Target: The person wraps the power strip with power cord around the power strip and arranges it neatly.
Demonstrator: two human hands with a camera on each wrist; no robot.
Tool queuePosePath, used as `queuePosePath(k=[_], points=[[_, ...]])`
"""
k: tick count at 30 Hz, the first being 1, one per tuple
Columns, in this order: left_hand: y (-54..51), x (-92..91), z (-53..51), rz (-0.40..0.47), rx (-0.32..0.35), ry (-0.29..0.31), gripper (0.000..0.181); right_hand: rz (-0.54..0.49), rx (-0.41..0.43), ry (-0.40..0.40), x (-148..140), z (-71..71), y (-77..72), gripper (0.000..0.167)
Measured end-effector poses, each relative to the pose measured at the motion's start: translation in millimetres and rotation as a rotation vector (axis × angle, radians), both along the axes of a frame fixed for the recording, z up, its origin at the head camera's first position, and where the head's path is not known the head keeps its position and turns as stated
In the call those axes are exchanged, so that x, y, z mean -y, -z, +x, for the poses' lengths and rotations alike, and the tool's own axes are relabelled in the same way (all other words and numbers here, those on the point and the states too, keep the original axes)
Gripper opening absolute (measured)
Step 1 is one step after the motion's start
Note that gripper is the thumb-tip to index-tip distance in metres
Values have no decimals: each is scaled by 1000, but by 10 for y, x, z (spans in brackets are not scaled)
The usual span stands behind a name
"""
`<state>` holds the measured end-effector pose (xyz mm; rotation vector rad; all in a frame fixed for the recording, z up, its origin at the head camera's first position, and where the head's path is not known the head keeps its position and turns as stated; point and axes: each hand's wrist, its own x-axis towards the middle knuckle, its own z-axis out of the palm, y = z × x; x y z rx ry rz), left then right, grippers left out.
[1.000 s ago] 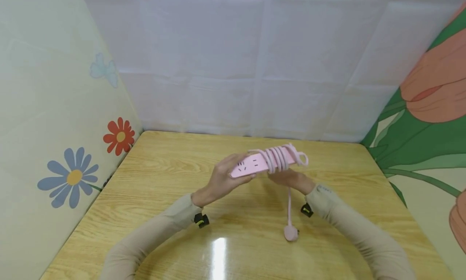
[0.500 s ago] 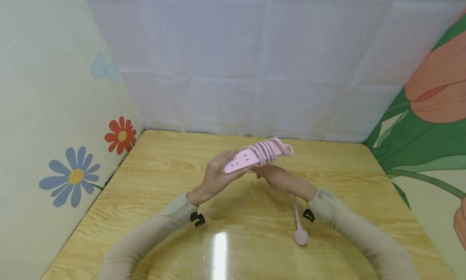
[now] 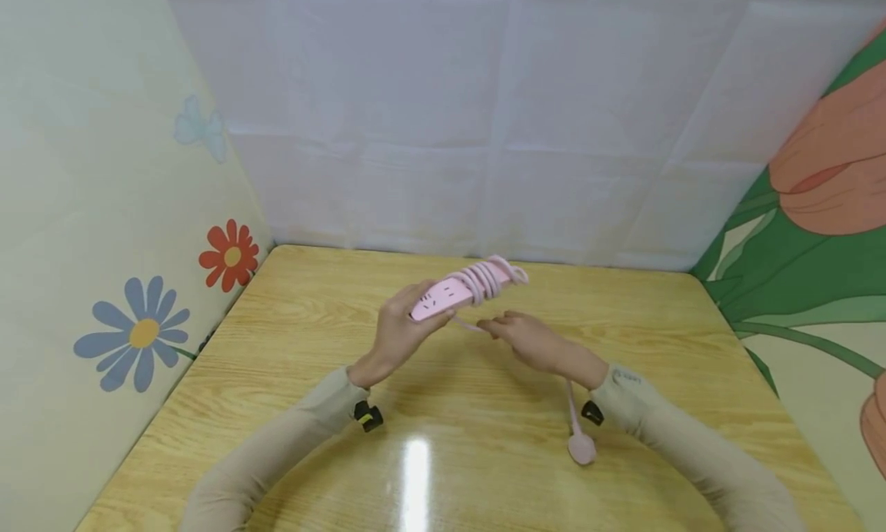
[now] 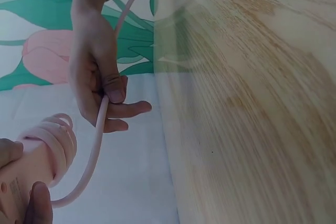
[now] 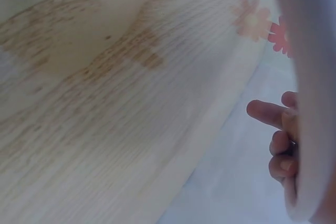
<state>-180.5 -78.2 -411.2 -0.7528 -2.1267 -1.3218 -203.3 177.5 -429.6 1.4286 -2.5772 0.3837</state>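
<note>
A pink power strip (image 3: 443, 294) is held up over the table, tilted with its far end to the upper right. My left hand (image 3: 401, 328) grips its near end, thumb below and fingers over the top. Several turns of pink cord (image 3: 479, 280) wrap its far half, with a loop sticking out at the tip. My right hand (image 3: 529, 341) is to the right of the strip and apart from it. In the left wrist view the right hand (image 4: 97, 72) pinches the loose cord (image 4: 92, 161) between thumb and fingers. The plug (image 3: 581, 447) hangs below the right wrist.
Beneath both hands is a wood-grain table (image 3: 311, 455) with a bright reflection near the front. A white cloth (image 3: 381, 117) hangs behind its back edge. Flower-patterned walls (image 3: 48, 209) stand at the left and right. Small black devices (image 3: 368, 416) are worn under both wrists.
The power strip and left hand have shifted left. My right hand has come out from under the wrapped part, drawing a stretch of cord rightward. The plug has swung slightly right.
</note>
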Motion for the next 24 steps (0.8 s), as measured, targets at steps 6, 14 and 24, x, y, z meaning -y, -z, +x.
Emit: queuePosePath(k=[6, 14, 24], points=[[-4, 43, -4, -12, 29, -58, 52, -6, -98, -30, -22, 18, -28, 66], [47, 123, 17, -100, 71, -108, 47, -34, -331, -127, -59, 41, -86, 61], [95, 158, 55, -209, 160, -100, 45, -101, -597, -152, -97, 49, -183, 48]])
